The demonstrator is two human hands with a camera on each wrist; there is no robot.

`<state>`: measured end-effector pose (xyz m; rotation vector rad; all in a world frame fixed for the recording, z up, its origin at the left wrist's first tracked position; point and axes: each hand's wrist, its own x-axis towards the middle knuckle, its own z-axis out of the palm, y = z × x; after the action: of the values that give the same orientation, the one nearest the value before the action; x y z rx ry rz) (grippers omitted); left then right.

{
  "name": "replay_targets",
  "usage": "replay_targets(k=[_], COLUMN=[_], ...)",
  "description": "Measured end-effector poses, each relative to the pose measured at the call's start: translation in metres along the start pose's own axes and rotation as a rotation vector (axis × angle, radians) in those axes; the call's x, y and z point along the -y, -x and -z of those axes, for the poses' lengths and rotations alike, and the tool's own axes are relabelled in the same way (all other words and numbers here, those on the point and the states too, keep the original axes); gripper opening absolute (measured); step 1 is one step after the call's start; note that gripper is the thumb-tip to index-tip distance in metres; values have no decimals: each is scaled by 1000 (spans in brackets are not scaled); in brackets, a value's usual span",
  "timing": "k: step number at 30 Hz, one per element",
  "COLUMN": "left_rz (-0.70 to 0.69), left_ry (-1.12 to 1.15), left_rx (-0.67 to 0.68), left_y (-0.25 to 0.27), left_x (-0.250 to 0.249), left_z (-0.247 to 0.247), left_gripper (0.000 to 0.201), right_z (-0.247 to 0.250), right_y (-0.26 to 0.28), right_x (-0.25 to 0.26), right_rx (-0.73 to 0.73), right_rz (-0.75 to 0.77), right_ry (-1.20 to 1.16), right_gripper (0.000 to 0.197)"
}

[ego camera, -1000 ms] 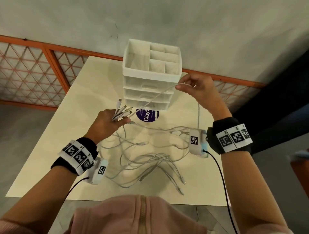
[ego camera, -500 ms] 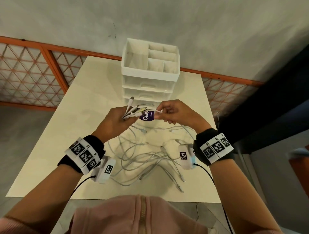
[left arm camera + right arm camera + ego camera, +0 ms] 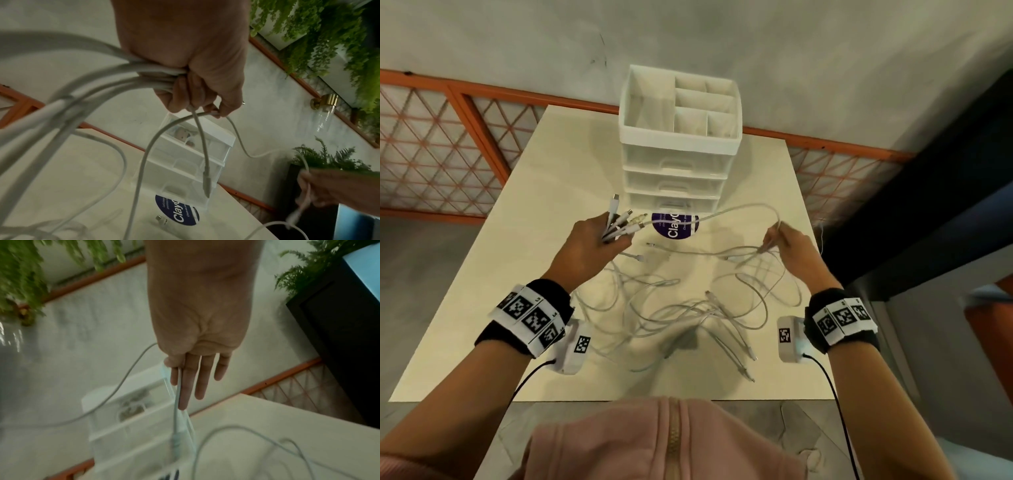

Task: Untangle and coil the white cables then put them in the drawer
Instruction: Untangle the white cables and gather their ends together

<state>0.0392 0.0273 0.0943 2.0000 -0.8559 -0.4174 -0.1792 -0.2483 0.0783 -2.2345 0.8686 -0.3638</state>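
Note:
My left hand [image 3: 599, 240] [image 3: 197, 97] grips a bundle of white cable ends [image 3: 625, 222], their plugs fanning up and right. One white cable [image 3: 739, 209] arcs from that bundle across to my right hand [image 3: 782, 240] [image 3: 185, 378], which pinches it between thumb and first fingers while the other fingers stay straight. A tangle of white cables [image 3: 688, 315] lies on the cream table [image 3: 534, 212] between my wrists. The white drawer unit [image 3: 681, 150] stands at the table's far middle, all drawers closed.
A round purple sticker [image 3: 674, 229] lies in front of the drawer unit. An orange lattice railing [image 3: 441, 144] runs behind the table, and a dark cabinet [image 3: 928, 212] stands to the right. My pink hoodie [image 3: 654, 442] fills the bottom edge.
My right hand moved from beside the left hand out to the right, drawing one cable into a long arc. The left hand stayed put with its bundle.

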Motion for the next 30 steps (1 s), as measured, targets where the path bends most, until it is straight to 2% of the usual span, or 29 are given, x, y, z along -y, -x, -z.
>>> replay_targets(k=[2,3,5,7,10,13,16,19,22,26,30], left_rz=[-3,3,28,65,125,132,135,135,150,162,142], left_ry=[-12,-23,-64,-116,-139,-164,-148,-147,-229,-354,-352], left_rx=[31,37,73,200,383,321,266,190,91,-138,-222], left_y=[0,0,0,0,5,9,11,12,11,13,13], left_x=[-1,-2,-3,-1,5,12,17,23,28,31,34], left_z=[-2,-3,0,5,13,16,21,27,26,28,32], left_gripper=[25,22,27,26,16,16,25,34,28,12,19], right_z=[12,17,24,27,19,-5,-31,-42,-49,-49,-52], right_y=[-8,-11,-10,-5,5,18,28,28,23,8,-16], right_x=[13,20,30,35,32,26,20,21,24,35,51], right_rx=[-42,-26,78,286,689,962,1091,1094,1088,908,657], right_rz=[49,41,7,-40,-119,-250,-386,-422,-473,-296,-114], right_ry=[-88,-95,-40,8,146,367,538,667,760,922,929], right_gripper=[26,28,30,27,22,35,38,34,32,35,39])
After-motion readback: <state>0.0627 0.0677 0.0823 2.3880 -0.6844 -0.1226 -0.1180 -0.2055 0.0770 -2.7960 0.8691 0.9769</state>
